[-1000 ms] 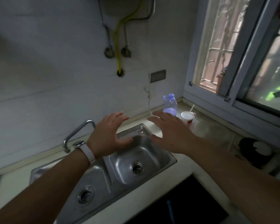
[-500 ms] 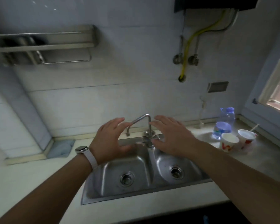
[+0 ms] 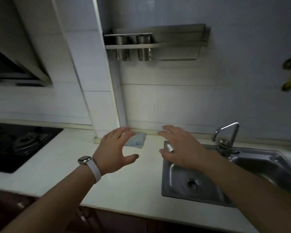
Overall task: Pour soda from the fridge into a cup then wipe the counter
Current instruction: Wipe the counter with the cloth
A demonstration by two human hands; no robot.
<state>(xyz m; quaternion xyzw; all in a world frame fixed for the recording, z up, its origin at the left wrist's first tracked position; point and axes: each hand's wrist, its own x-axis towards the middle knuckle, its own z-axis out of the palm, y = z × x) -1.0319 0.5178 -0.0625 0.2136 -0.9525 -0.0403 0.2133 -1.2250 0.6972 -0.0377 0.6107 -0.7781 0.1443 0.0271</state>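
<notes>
A folded light-blue cloth (image 3: 136, 140) lies on the white counter (image 3: 129, 185) against the back wall, beside the tiled pillar. My left hand (image 3: 115, 152), with a watch on its wrist, hovers open just in front of and left of the cloth, fingertips near its left edge. To the right, my right hand (image 3: 180, 147) is open too, palm down over the left rim of the steel sink (image 3: 180, 190). Neither hand holds anything. No bottle, cup or fridge is in view.
A curved tap (image 3: 228, 132) stands behind the sink. A black gas hob (image 3: 17, 143) sits at the left with the range hood (image 3: 17, 69) above it. A steel wall rack (image 3: 156, 42) hangs over the counter. Dark cabinets run below the counter's front edge.
The view has swung left: the bottle and cups have left the frame, the sink moved right, and the hob and cloth came in. Both hands stay open and outstretched.
</notes>
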